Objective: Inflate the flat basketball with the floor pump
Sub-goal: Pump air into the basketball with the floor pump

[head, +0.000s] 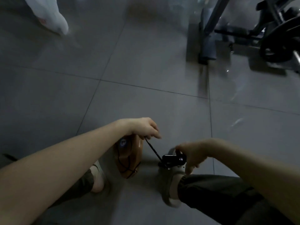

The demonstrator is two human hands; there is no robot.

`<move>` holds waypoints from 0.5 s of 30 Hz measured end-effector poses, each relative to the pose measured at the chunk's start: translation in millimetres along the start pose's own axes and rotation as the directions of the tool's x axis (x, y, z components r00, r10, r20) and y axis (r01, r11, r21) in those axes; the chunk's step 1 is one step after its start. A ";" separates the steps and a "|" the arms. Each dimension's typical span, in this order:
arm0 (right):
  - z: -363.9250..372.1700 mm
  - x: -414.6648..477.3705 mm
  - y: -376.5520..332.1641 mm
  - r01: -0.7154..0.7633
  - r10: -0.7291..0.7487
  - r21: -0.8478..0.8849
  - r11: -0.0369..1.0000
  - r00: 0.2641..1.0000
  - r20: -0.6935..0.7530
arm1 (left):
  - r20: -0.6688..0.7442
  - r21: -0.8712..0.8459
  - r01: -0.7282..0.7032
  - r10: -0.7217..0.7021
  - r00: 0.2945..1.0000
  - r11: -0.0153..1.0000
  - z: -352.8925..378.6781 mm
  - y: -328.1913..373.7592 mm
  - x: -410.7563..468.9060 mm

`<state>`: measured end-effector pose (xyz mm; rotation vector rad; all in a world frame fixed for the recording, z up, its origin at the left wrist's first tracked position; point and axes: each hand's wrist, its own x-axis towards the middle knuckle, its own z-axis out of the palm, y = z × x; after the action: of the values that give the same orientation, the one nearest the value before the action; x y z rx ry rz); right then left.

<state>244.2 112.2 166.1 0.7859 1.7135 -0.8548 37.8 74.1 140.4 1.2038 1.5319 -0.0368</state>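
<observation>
A dim room with a floor of large grey tiles, seen from above by a person crouched low on it. Nearest the camera, two bare forearms reach forward over legs in dark trousers. A pale left shoe and a pale right shoe rest on the tiles.

Between the two feet lies the flat basketball, orange-brown with black seams and a round blue mark near its top. It is collapsed into a narrow folded shape.

The right hand has its fingers curled round the black top of the floor pump, thumb over it. The pump sits just above the toe of the right shoe. Its lower part is hidden.

A thin black hose runs up and left from the pump. The left hand pinches the hose's far end between thumb and curled fingers, just over the upper edge of the ball. Whether the tip is in the ball cannot be made out.

Farther off, at the upper right, stands a dark exercise bike with a black wheel and a grey upright frame. At the upper left a blurred white shape comes down to the floor.
</observation>
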 end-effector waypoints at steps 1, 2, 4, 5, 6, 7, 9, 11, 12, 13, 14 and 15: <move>-0.4 -9.4 -1.4 0.010 -0.010 -0.003 1.000 0.998 -0.068 | 0.093 0.015 -0.035 0.033 0.995 0.999 0.8 22.7 -18.8; -3.1 -21.5 -2.8 0.028 -0.027 0.005 1.000 0.990 -0.142 | 0.153 0.075 -0.072 0.060 0.986 0.995 2.9 45.1 -38.1; -13.3 -50.1 -6.2 0.072 -0.057 0.047 0.996 0.959 -0.278 | 0.159 0.236 -0.145 0.109 0.981 0.961 11.9 81.6 -66.7; -18.4 -68.2 -7.9 0.106 -0.074 0.079 0.991 0.938 -0.338 | 0.106 0.322 -0.168 0.141 0.984 0.932 17.1 97.7 -79.4; -22.5 -87.0 -9.2 0.145 -0.091 0.115 0.983 0.919 -0.382 | 0.029 0.414 -0.172 0.176 0.984 0.894 21.0 110.5 -89.5; -25.6 -105.5 -9.4 0.183 -0.106 0.150 0.972 0.904 -0.414 | -0.053 0.497 -0.158 0.212 0.976 0.853 23.1 121.3 -99.8; -26.6 -134.0 -8.3 0.213 -0.112 0.186 0.959 0.891 -0.441 | -0.177 0.615 -0.122 0.287 0.942 0.779 24.7 135.5 -112.0; -21.1 -137.7 -6.5 0.135 -0.063 0.142 0.981 0.903 -0.424 | -0.234 0.663 -0.100 0.332 0.914 0.742 28.4 139.8 -111.1; -15.4 -128.9 -8.2 0.070 -0.021 0.104 0.992 0.911 -0.413 | -0.236 0.673 -0.092 0.331 0.914 0.734 33.3 138.0 -105.4; -8.7 -114.7 -10.9 0.008 0.016 0.056 0.998 0.911 -0.412 | -0.226 0.683 -0.081 0.315 0.922 0.726 39.4 134.4 -98.4; -2.0 -95.9 -13.0 -0.038 0.035 0.001 0.999 0.906 -0.421 | -0.210 0.695 -0.072 0.298 0.931 0.716 46.0 127.4 -88.6; 4.7 -74.7 -13.4 -0.064 0.035 -0.053 0.997 0.900 -0.434 | -0.198 0.701 -0.068 0.286 0.938 0.710 51.9 119.2 -77.7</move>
<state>255.2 93.5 238.9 1.0258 2.0891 -0.6114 144.2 49.8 245.4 2.0326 1.7095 -0.3415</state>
